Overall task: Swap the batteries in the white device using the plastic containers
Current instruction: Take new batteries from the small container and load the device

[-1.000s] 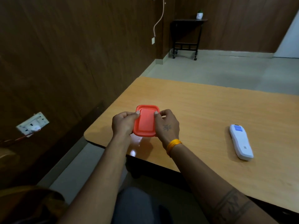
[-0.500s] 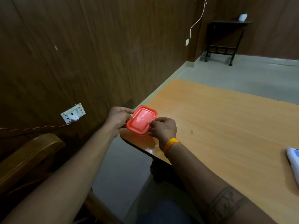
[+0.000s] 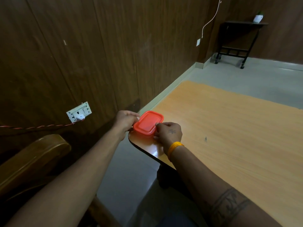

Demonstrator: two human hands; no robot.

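A small red plastic container (image 3: 147, 123) with its lid on sits at the near left corner of the orange wooden table (image 3: 229, 136). My left hand (image 3: 126, 119) grips its left end, fingers curled over the rim. My right hand (image 3: 169, 133), with a yellow band at the wrist, pinches its right near edge. The container looks to be touching or just above the tabletop. The white device is out of view.
A dark wood-panelled wall runs along the left, with a white socket plate (image 3: 79, 112) and a red twisted wire. A wooden chair arm (image 3: 32, 159) is at the lower left. A small dark side table (image 3: 237, 40) stands far back.
The view has swung left, so the white device has left the frame. Both hands have carried the red container left and down to the table's corner.
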